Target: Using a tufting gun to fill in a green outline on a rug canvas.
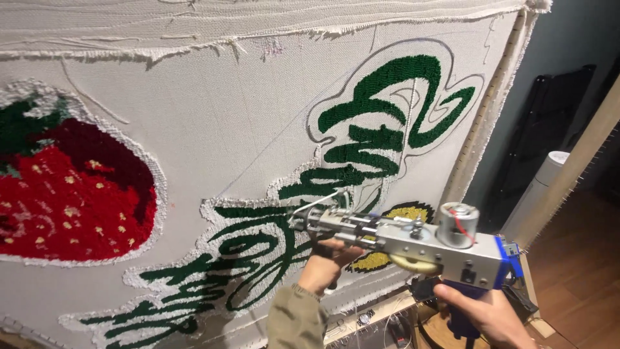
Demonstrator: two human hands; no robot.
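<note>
A metal tufting gun (400, 240) with a blue rear part points its needle tip at a stretched white cloth (213, 116). My left hand (326, 262) grips the gun's front handle from below. My right hand (487, 313) holds the blue rear grip. The needle end sits against a green and white tufted pattern (361, 148) on the cloth. A thin white yarn runs down the cloth into the gun. A small yellow tufted patch (387, 236) lies partly hidden behind the gun.
A red strawberry with yellow dots (71, 194) is tufted at the cloth's left. The wooden frame edge (481, 123) runs down the right side. A white cylinder (539, 187) and dark objects stand beyond it on a wooden floor.
</note>
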